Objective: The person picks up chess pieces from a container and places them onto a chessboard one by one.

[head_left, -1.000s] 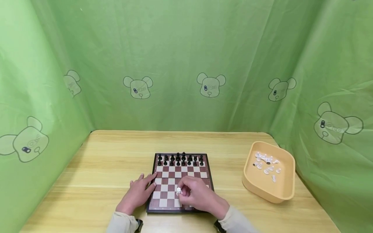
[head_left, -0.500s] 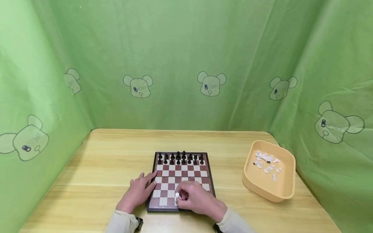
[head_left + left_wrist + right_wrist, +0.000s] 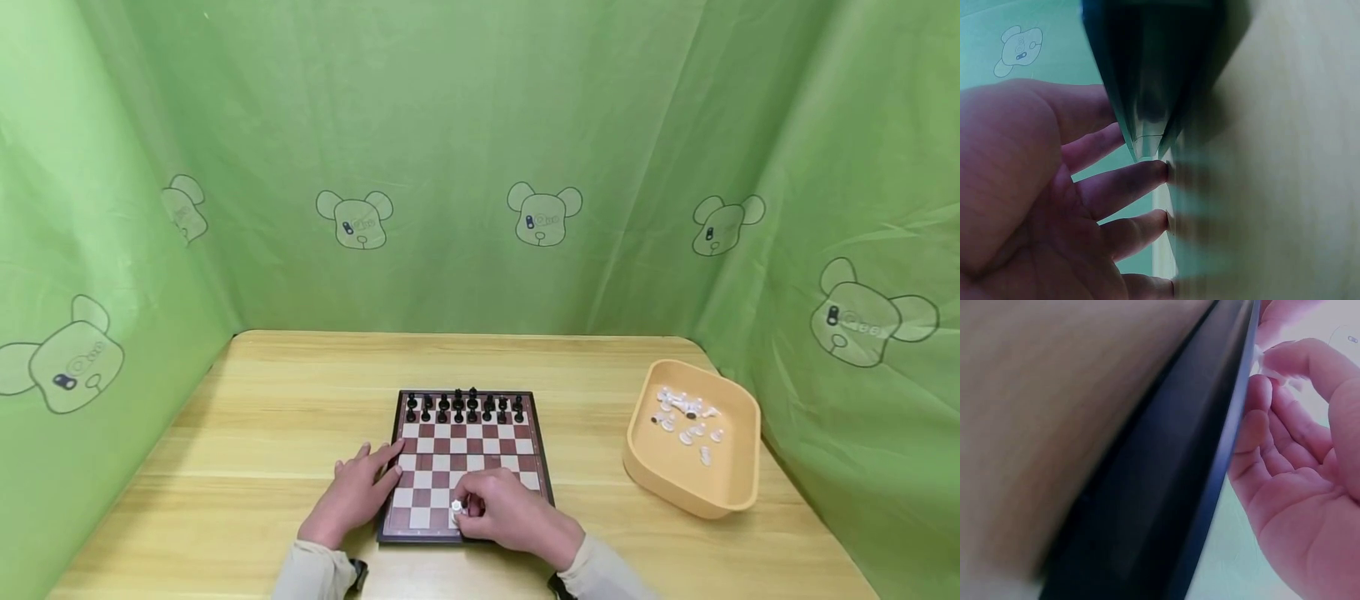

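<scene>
A folding chessboard (image 3: 423, 481) lies on the table with two rows of black chess pieces (image 3: 459, 415) along its far side. Between thumb and index finger, my right hand (image 3: 510, 515) pinches a white chess piece (image 3: 457, 507), upright over the nearest row near the middle. The right wrist view shows only a bit of this white piece (image 3: 1258, 360) past the board's dark edge (image 3: 1166, 456). My left hand (image 3: 351, 497) rests at the board's left edge with fingers extended; in the left wrist view, several fingertips (image 3: 1159, 170) touch the table beside it.
An orange-yellow tray (image 3: 675, 498) at the right holds several white chess pieces (image 3: 686, 437), mostly lying on their sides. The wooden table (image 3: 300, 392) is bounded by green curtains (image 3: 450, 283) at the back and both sides.
My right hand has brought the white chess piece toward the near edge of the board and lowered it, then held nearly still. The left hand has stayed in place.
</scene>
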`<move>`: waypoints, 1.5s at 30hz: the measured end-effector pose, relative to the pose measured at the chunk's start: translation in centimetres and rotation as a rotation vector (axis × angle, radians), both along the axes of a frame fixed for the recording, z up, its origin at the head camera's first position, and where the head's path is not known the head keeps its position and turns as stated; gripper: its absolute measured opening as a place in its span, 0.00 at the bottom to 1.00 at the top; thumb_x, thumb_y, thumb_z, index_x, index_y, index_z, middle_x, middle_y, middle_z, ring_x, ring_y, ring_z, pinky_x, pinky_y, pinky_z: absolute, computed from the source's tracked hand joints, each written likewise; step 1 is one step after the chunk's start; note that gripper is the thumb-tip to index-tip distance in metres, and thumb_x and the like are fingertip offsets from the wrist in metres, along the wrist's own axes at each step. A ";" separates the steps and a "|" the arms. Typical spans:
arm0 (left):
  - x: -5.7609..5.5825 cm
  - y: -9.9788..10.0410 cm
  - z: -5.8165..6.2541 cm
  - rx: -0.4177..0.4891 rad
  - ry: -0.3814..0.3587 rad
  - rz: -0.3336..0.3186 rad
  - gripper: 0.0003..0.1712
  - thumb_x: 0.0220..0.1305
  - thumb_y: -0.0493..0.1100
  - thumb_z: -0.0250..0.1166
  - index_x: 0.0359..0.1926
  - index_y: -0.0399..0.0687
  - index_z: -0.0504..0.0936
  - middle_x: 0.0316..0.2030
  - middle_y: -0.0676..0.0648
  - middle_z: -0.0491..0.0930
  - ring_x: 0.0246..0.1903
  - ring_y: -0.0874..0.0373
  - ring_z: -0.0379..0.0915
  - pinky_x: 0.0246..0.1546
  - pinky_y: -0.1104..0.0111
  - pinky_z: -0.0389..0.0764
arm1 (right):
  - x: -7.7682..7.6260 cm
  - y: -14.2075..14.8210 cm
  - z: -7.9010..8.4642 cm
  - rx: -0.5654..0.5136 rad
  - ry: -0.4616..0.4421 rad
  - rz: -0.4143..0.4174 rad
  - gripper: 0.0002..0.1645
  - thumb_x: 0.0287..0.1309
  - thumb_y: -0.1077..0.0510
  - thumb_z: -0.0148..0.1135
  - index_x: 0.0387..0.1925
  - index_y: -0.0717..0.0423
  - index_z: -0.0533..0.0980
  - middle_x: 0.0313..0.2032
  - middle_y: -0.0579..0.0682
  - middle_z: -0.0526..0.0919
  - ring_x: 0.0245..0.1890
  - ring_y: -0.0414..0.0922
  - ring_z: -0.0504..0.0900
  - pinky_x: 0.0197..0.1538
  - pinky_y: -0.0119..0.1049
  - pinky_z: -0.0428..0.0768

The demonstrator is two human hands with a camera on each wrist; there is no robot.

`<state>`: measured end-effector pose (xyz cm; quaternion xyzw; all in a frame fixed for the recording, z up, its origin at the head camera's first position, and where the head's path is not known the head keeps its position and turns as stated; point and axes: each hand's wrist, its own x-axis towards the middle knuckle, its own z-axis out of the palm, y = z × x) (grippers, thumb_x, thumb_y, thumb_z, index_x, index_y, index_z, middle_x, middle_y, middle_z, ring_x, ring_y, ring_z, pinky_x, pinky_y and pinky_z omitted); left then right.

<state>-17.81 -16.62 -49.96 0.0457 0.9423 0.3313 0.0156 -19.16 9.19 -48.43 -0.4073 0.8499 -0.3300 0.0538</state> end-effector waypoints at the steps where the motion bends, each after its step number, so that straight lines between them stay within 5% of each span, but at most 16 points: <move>1: 0.0 0.0 0.0 -0.001 -0.001 0.000 0.27 0.77 0.45 0.60 0.72 0.47 0.74 0.68 0.32 0.73 0.73 0.26 0.55 0.68 0.24 0.44 | 0.0 0.0 0.0 0.004 0.001 0.002 0.06 0.57 0.64 0.70 0.38 0.58 0.85 0.25 0.33 0.76 0.25 0.26 0.73 0.30 0.20 0.78; 6: -0.1 -0.1 0.1 -0.005 -0.009 0.002 0.27 0.77 0.46 0.59 0.73 0.49 0.74 0.68 0.33 0.73 0.73 0.26 0.54 0.68 0.24 0.44 | -0.1 0.0 0.1 0.045 0.030 0.005 0.06 0.59 0.63 0.70 0.39 0.57 0.85 0.27 0.35 0.78 0.26 0.28 0.72 0.30 0.21 0.77; 14: -0.1 -0.1 0.3 -0.006 -0.006 0.002 0.27 0.77 0.46 0.59 0.73 0.49 0.74 0.68 0.33 0.73 0.73 0.26 0.54 0.68 0.24 0.45 | -0.2 0.2 0.4 0.093 0.046 -0.024 0.11 0.58 0.58 0.73 0.43 0.54 0.87 0.38 0.39 0.84 0.36 0.31 0.76 0.44 0.27 0.81; 33: -0.2 0.0 0.1 0.003 -0.009 0.004 0.27 0.77 0.46 0.60 0.73 0.49 0.74 0.69 0.33 0.72 0.74 0.27 0.54 0.69 0.25 0.43 | -0.1 0.2 0.6 0.150 -0.019 -0.038 0.12 0.58 0.55 0.73 0.44 0.48 0.83 0.31 0.35 0.76 0.31 0.32 0.72 0.35 0.25 0.76; 39: -0.2 0.0 0.1 0.005 -0.005 0.008 0.27 0.76 0.46 0.60 0.73 0.49 0.74 0.69 0.33 0.72 0.74 0.26 0.54 0.69 0.25 0.44 | -0.9 1.9 2.1 0.162 -0.078 -0.097 0.25 0.55 0.48 0.77 0.51 0.52 0.80 0.37 0.41 0.78 0.36 0.37 0.76 0.41 0.30 0.81; 45: -0.2 0.0 -0.1 0.011 -0.017 0.014 0.27 0.77 0.46 0.60 0.73 0.50 0.74 0.69 0.33 0.72 0.74 0.26 0.53 0.70 0.26 0.43 | -3.9 6.4 5.0 0.121 -0.054 -0.207 0.20 0.60 0.54 0.73 0.49 0.61 0.80 0.41 0.51 0.83 0.41 0.47 0.81 0.47 0.39 0.85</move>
